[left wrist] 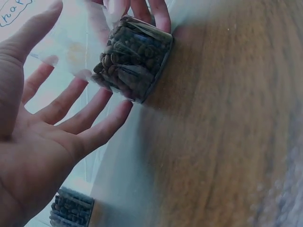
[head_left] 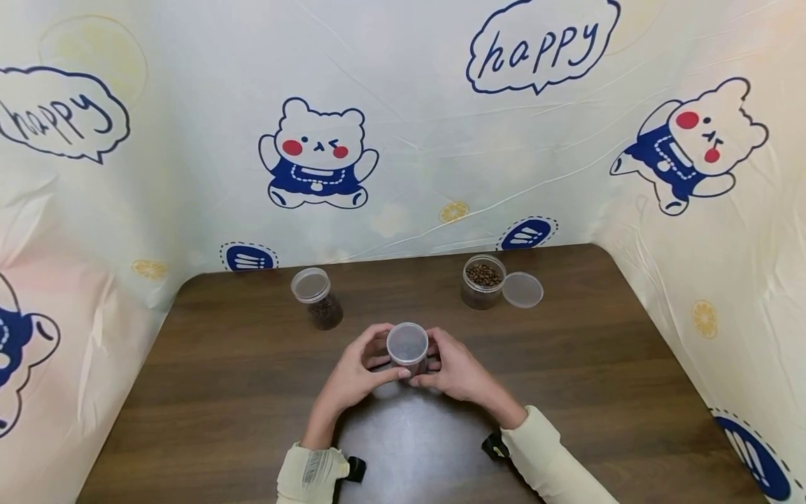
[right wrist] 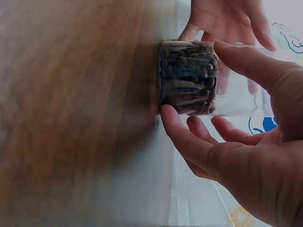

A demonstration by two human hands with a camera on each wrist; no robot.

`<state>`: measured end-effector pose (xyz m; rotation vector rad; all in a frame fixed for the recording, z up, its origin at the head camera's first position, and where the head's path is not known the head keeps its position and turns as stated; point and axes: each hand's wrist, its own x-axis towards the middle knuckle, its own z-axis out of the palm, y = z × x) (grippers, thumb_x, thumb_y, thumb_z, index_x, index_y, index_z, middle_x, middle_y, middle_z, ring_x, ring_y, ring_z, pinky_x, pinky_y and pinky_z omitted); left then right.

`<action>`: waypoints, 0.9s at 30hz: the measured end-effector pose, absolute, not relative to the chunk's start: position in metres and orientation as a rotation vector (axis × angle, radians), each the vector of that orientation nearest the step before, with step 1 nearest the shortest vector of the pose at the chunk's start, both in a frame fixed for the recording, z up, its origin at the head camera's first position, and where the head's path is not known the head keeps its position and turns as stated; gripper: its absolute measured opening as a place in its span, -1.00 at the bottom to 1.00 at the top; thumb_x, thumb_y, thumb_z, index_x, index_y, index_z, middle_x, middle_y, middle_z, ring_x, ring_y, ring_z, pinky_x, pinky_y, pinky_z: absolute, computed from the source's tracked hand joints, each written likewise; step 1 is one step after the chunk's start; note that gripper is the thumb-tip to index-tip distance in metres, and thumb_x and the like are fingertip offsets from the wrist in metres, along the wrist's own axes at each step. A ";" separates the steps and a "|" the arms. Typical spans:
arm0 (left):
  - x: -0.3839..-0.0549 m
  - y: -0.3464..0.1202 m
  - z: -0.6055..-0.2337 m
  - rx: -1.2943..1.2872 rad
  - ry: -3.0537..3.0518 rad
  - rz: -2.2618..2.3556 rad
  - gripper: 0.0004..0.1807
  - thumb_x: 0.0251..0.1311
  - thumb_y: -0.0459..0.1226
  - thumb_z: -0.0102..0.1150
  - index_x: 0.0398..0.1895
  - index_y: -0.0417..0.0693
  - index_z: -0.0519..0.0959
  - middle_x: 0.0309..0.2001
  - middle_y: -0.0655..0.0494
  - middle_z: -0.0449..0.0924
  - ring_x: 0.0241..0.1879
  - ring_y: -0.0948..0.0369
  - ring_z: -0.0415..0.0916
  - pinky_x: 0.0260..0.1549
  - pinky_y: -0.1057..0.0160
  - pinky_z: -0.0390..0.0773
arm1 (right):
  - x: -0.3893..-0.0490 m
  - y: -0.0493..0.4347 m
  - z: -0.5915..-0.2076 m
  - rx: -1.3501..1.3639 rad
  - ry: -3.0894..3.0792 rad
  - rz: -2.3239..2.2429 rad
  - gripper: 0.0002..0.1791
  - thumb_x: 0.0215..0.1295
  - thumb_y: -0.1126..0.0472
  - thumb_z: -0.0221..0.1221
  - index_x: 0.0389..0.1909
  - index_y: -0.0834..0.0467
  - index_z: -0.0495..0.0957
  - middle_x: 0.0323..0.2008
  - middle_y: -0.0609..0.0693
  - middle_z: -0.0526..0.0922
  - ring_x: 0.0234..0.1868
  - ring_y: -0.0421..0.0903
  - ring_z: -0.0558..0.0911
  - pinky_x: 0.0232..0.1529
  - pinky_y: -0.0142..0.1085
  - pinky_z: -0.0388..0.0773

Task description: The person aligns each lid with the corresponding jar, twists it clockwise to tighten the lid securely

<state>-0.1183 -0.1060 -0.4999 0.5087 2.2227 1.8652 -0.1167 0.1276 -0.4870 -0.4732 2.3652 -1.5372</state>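
A clear jar of coffee beans (left wrist: 135, 56) with a translucent lid (head_left: 406, 341) is upright between both hands at mid-table. My left hand (head_left: 352, 374) holds it from the left, fingertips along its side and palm apart from it. From the right, my right hand (head_left: 456, 367) grips it with thumb and fingers on opposite sides, as the right wrist view shows. The beans fill the jar's lower part (right wrist: 189, 78). Whether its base touches the table cannot be told.
A lidded jar of dark beans (head_left: 324, 309) stands at the table's back left. At the back right is an uncapped jar of coffee beans (head_left: 480, 294), a loose round lid (head_left: 524, 290) beside it. Printed cloth (head_left: 409, 140) walls the brown table (head_left: 239, 399).
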 end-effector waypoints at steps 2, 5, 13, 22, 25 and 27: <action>-0.119 -0.106 -0.500 0.511 2.221 1.869 -0.22 0.10 -0.28 0.61 0.40 0.07 0.44 0.26 -0.16 0.59 0.26 -0.16 0.60 0.20 -0.08 0.66 | -0.116 0.127 -0.487 -0.473 2.389 -1.522 -0.29 0.10 0.30 0.57 0.21 0.34 0.42 0.06 0.26 0.62 0.04 0.08 0.75 0.04 -0.15 0.76; -0.119 -0.106 -0.500 0.509 2.217 1.870 -0.23 0.10 -0.28 0.61 0.39 0.10 0.46 0.25 -0.13 0.60 0.25 -0.16 0.61 0.20 -0.05 0.67 | -0.115 0.127 -0.487 -0.466 2.431 -1.498 -0.31 0.10 0.28 0.58 0.20 0.31 0.45 0.03 0.20 0.63 0.01 0.04 0.73 0.02 -0.15 0.75; -0.120 -0.104 -0.492 0.521 2.231 1.866 -0.23 0.12 -0.28 0.60 0.40 0.10 0.45 0.26 -0.11 0.60 0.25 -0.13 0.62 0.20 -0.05 0.67 | -0.117 0.127 -0.484 -0.481 2.437 -1.505 -0.32 0.14 0.29 0.55 0.23 0.28 0.45 0.03 0.18 0.64 0.01 0.02 0.74 0.01 -0.16 0.76; -0.131 -0.101 -0.486 0.553 2.285 1.837 -0.25 0.16 -0.25 0.58 0.40 0.19 0.45 0.27 -0.08 0.60 0.27 -0.06 0.62 0.19 0.04 0.68 | -0.127 0.129 -0.480 -0.479 2.447 -1.551 -0.33 0.15 0.30 0.55 0.24 0.27 0.45 0.06 0.20 0.64 0.02 0.05 0.76 -0.02 -0.22 0.76; -0.135 -0.100 -0.484 0.551 2.309 1.832 -0.26 0.16 -0.24 0.58 0.40 0.23 0.45 0.27 -0.05 0.60 0.29 -0.04 0.61 0.20 0.02 0.68 | -0.132 0.129 -0.480 -0.474 2.450 -1.561 -0.32 0.16 0.32 0.53 0.26 0.28 0.44 0.07 0.21 0.63 0.03 0.07 0.76 -0.01 -0.23 0.76; -0.138 -0.100 -0.483 0.549 2.319 1.835 -0.27 0.17 -0.23 0.57 0.40 0.26 0.45 0.27 -0.02 0.60 0.31 -0.03 0.60 0.21 0.00 0.67 | -0.135 0.129 -0.481 -0.469 2.454 -1.564 -0.32 0.16 0.33 0.53 0.26 0.28 0.44 0.07 0.22 0.63 0.03 0.08 0.77 -0.01 -0.26 0.76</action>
